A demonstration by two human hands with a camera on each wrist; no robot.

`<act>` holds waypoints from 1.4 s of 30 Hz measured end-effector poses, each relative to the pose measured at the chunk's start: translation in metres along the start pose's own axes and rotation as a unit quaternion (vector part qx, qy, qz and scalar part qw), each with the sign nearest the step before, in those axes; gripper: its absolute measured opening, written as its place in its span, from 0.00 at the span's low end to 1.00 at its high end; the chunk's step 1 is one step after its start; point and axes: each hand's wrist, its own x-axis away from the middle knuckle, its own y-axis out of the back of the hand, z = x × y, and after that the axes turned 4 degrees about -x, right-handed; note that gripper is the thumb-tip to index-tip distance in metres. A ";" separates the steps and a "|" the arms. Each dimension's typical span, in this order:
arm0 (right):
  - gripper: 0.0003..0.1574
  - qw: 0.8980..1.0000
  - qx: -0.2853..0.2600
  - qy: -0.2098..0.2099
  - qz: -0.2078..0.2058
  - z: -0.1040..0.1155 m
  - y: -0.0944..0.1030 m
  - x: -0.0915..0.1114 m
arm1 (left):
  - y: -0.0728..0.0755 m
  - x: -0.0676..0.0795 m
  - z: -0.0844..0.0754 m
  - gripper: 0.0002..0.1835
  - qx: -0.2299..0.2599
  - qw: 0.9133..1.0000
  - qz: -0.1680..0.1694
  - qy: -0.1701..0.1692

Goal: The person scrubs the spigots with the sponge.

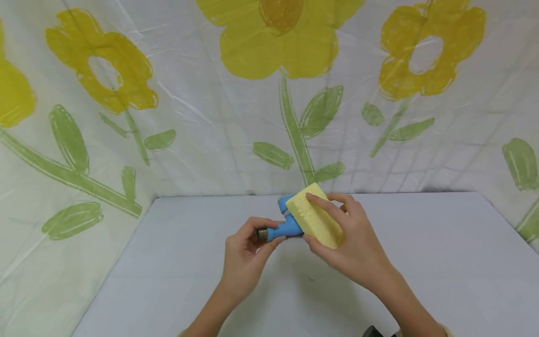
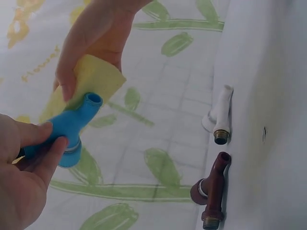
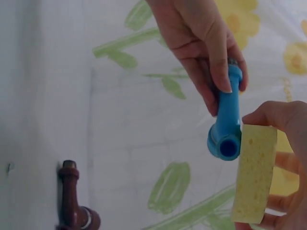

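Note:
My left hand [image 1: 244, 257] pinches a blue water tap [image 1: 288, 227] near its threaded metal end, thumb and fingers on either side of the body. In my right hand [image 1: 353, 238] is a yellow sponge [image 1: 313, 215], gripped by its sides between thumb and fingers. The sponge lies against the tap's side and overlaps it in the head view. From the right wrist, the tap's round open spout [image 3: 227, 147] shows right beside the sponge's porous edge [image 3: 254, 172]. Both things are held up above the table.
A white tap [image 2: 220, 115] and a dark red tap [image 2: 212, 191] lie on the white table [image 1: 168, 262] in the left wrist view. A small scrap [image 1: 311, 277] rests on the tabletop. Behind the table hangs a flower-patterned sheet [image 1: 202, 154].

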 end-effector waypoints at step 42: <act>0.35 0.998 0.004 -0.060 0.030 0.010 -0.001 0.003 | -0.008 0.001 0.000 0.17 0.074 0.994 -0.018 0.076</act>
